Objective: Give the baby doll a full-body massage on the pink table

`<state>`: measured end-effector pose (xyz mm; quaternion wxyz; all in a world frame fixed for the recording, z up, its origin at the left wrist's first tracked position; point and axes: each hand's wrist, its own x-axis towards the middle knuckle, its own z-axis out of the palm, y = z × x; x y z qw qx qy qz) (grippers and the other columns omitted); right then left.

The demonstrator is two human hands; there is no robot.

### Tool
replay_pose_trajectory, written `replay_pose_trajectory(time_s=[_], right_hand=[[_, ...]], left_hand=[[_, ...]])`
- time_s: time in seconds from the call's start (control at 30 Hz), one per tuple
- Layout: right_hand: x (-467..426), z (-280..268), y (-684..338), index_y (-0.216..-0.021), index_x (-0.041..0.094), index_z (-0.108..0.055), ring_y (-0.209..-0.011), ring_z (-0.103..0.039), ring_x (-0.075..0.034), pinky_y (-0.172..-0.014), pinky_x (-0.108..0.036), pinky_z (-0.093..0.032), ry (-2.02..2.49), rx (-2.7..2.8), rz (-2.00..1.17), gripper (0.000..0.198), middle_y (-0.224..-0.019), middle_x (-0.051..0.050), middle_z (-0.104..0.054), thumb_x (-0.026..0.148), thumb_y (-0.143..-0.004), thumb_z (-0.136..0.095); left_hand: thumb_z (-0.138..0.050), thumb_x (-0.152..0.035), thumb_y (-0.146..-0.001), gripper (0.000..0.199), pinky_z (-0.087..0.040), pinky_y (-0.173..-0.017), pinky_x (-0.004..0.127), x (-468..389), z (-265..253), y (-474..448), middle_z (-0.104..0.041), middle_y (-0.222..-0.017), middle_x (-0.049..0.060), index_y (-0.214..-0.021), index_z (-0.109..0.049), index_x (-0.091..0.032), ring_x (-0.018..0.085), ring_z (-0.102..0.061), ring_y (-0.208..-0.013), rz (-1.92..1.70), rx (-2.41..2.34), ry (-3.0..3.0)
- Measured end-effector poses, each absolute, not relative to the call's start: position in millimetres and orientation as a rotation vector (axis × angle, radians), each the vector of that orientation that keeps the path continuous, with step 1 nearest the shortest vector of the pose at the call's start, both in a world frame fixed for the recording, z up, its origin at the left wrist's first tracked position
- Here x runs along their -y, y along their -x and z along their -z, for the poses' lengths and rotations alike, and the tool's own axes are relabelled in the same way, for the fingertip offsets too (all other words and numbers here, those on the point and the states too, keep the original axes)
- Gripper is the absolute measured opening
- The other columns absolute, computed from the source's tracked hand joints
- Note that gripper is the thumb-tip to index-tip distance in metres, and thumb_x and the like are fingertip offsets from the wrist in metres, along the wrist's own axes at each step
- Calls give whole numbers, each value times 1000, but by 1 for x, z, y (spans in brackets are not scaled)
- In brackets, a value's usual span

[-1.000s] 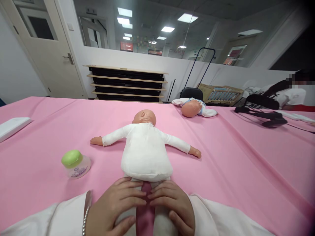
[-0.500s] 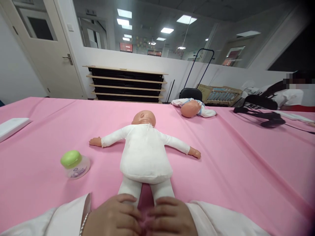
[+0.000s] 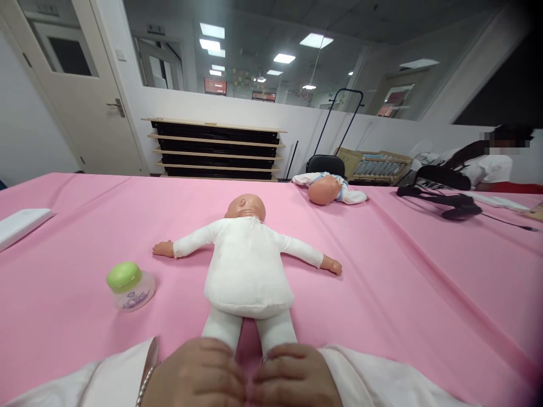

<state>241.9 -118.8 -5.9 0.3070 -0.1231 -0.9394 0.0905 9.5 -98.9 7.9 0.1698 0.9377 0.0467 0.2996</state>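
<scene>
Left hand [image 3: 197, 374], right hand [image 3: 296, 376] over doll's legs [image 3: 223, 329] | grip unclear | jar [image 3: 131, 288] lidded (contents indistinct)

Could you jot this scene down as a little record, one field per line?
Main figure: white cloth-bodied doll with tan head and hands, arms spread
Left hand: silver-coloured bracelet at wrist; over one doll leg, blurred
Right hand: over the other leg, blurred
Surface: smooth pink covering
Left of doll: round translucent jar with green lid
Farther back, right: tan-headed doll in white, blue-trimmed clothing
Far left: flat white object
</scene>
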Motion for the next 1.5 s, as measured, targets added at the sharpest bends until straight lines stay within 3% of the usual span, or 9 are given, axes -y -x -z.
replay_pose_trajectory(time_s=[0.17, 0.27, 0.43, 0.57, 0.7, 1.03, 1.17, 1.3, 1.5], right_hand=[[58, -52, -229, -108, 17, -58, -111, -52, -16, -98, -36, -37, 591, 2472, -102, 30, -117, -7, -59, 25, -87, -39], [-10, -69, -204, -109, 15, -59, -113, -51, -13, -99, -31, -39, 511, 2561, -263, 32, -117, -6, -59, 25, -90, -36], [-92, -48, -190, -124, 12, -49, -126, -38, -16, -107, -36, -28, 845, 2641, -301, 38, -132, -10, -46, 17, -88, -38], [-77, -25, -209, -129, 16, -44, -132, -28, -20, -108, -48, -18, 869, 2595, -174, 41, -139, -10, -34, 21, -89, -38], [-56, -31, -202, -125, 24, -49, -132, -26, -19, -108, -54, -11, 705, 2781, -228, 39, -137, -4, -39, 17, -89, -37], [-73, -11, -235, -123, 13, -51, -129, -33, -17, -108, -40, -26, 753, 2545, -78, 36, -134, -11, -42, 17, -90, -36], [-63, -20, -216, -120, 21, -53, -131, -29, -15, -109, -40, -25, 679, 2685, -95, 34, -133, -4, -45, 19, -92, -35], [-82, -31, -202, -120, 15, -54, -129, -33, -16, -110, -36, -25, 736, 2699, -85, 33, -132, -8, -46, 23, -91, -39], [-58, 3, -252, -131, 14, -42, -133, -25, -18, -110, -41, -24, 910, 2523, 0, 41, -140, -11, -34, 26, -92, -32]], left_hand=[[-38, -9, -78, 27, -49, -75, 27, 62, -39, -29, -67, -94, 7, -96, -58, -13, 16, -61, -87, -941, -159, -2867], [-38, -13, -79, 26, -47, -81, 29, 32, -53, -55, -68, -94, 4, -93, -61, -15, 17, -61, -88, -836, -76, -2956], [-38, -24, -88, 33, -38, -97, 33, -7, -51, -63, -59, -118, 4, -115, -56, -17, 18, -53, -110, -517, -586, -2865], [-34, -33, -91, 39, -23, -107, 45, 6, -39, -38, -47, -132, 6, -127, -46, -20, 21, -41, -124, -389, -713, -2887], [-38, -37, -89, 42, -36, -99, 37, 23, -43, -44, -54, -125, 7, -126, -48, -20, 22, -50, -114, -388, -595, -2923], [-36, -25, -89, 38, -26, -107, 42, 16, -37, -37, -48, -132, 6, -125, -47, -19, 18, -42, -123, -424, -660, -2885], [-38, -21, -88, 37, -33, -104, 33, 29, -40, -59, -54, -126, 3, -123, -50, -21, 16, -45, -120, -419, -415, -2875], [-38, -18, -88, 33, -37, -101, 30, 11, -45, -68, -59, -119, 5, -116, -56, -15, 16, -52, -113, -473, -548, -2856], [-31, -27, -92, 39, -28, -106, 46, 26, -22, -16, -47, -133, 4, -129, -43, -23, 20, -39, -125, -566, -867, -2832]])
